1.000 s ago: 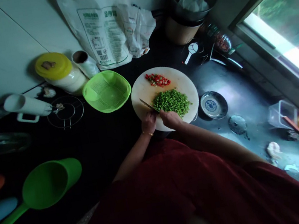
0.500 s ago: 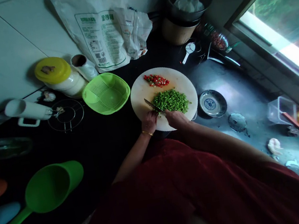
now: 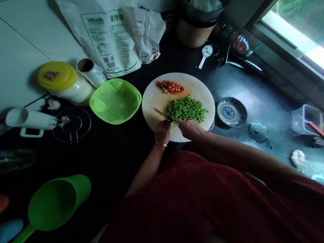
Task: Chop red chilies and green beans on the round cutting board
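Observation:
A round white cutting board (image 3: 153, 98) lies on the dark counter. It carries a large heap of chopped green pepper (image 3: 186, 110) and a small heap of chopped red pepper (image 3: 170, 87). A knife (image 3: 163, 115) lies slanted along the green heap's left side, tip pointing up-left. My right hand (image 3: 190, 128) is closed at the knife's handle end, at the board's near edge. My left hand (image 3: 163, 131), with a bracelet on the wrist, has its fingers curled beside the blade; what it holds, if anything, is hidden.
A green basket (image 3: 115, 100) sits left of the board, and a blue-and-white dish (image 3: 231, 112) to its right. A printed bag (image 3: 113, 34), a yellow-lidded jar (image 3: 64, 82) and a dark pot (image 3: 201, 3) stand behind. A green scoop (image 3: 52, 206) lies near left; a window is at right.
The knife's tip has shifted slightly on the board beside the green heap. Both hands stay at the board's near edge, and the view has shifted a little.

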Demonstrator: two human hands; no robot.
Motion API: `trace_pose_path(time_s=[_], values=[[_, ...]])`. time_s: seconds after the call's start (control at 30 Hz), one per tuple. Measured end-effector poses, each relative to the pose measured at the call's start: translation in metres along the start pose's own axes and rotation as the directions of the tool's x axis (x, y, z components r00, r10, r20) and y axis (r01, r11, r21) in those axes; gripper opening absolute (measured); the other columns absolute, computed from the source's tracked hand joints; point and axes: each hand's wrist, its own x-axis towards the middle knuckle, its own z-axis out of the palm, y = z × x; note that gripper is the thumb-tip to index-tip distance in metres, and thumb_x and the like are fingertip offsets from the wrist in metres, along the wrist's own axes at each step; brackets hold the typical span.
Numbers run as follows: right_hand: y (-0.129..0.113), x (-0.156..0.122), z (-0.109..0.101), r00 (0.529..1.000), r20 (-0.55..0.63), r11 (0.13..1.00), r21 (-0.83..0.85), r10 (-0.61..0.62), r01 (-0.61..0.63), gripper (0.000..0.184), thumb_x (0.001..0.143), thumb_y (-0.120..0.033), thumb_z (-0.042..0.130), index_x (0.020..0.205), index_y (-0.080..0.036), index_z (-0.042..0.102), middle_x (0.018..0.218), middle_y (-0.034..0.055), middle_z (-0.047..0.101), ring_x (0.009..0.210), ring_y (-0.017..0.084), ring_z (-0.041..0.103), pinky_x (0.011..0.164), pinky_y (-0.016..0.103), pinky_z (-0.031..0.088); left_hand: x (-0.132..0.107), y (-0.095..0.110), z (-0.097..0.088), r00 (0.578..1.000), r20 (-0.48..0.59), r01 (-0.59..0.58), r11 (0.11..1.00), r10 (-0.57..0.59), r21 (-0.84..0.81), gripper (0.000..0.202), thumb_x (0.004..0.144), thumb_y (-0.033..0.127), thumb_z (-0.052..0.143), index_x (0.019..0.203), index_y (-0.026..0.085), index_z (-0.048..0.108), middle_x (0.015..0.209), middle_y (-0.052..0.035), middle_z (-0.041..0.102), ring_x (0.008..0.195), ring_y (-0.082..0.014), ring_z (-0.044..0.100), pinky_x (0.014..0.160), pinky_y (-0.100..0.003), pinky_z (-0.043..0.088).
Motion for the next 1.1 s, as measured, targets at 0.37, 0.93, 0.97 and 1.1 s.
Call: trace_pose_path(time_s=[0.37,0.93,0.97,1.1], values=[[0.002,0.013,0.004,0.997,-0.032,0.996,0.058,0.064,-0.062,0.029,0.094,-0.021,0.033,0.119,-0.016,0.047,0.096,0.0132,0.068,0.092,0.025,0.066,0.072,0.030,0.048,0.009,0.006,-0.001,0.994,0.075,0.084,0.996,-0.084,-0.009,0.023,0.094,0.021,0.047,0.110,0.015,0.062,0.106,-0.0108,0.065,0.101,-0.0225,0.059,0.088,-0.034,0.049],[0.001,0.013,0.000,1.000,0.005,1.000,0.005,-0.008,0.008,0.027,0.090,-0.016,0.036,0.114,-0.016,0.048,0.096,0.0134,0.068,0.092,0.025,0.066,0.069,0.029,0.046,-0.001,0.002,-0.002,0.996,0.075,0.051,0.999,-0.051,0.006,0.023,0.096,0.020,0.044,0.102,0.018,0.067,0.102,-0.0092,0.066,0.094,-0.0209,0.058,0.079,-0.032,0.047],[0.001,0.015,0.002,1.000,-0.009,1.000,0.008,-0.008,0.008,0.027,0.090,-0.016,0.036,0.114,-0.016,0.048,0.095,0.0131,0.068,0.091,0.025,0.067,0.068,0.028,0.045,-0.001,0.002,-0.002,0.996,0.072,0.055,0.998,-0.056,0.017,0.024,0.096,0.021,0.044,0.101,0.018,0.067,0.100,-0.0094,0.066,0.092,-0.0211,0.058,0.079,-0.032,0.046],[0.001,0.017,0.009,0.998,-0.069,1.000,0.021,-0.007,0.008,0.028,0.091,-0.016,0.031,0.115,-0.015,0.046,0.090,0.0122,0.068,0.088,0.025,0.067,0.064,0.028,0.043,-0.001,0.004,-0.004,0.997,0.063,0.052,0.998,-0.054,0.041,0.028,0.097,0.022,0.042,0.095,0.016,0.069,0.092,-0.0107,0.065,0.090,-0.0221,0.056,0.079,-0.032,0.044]])
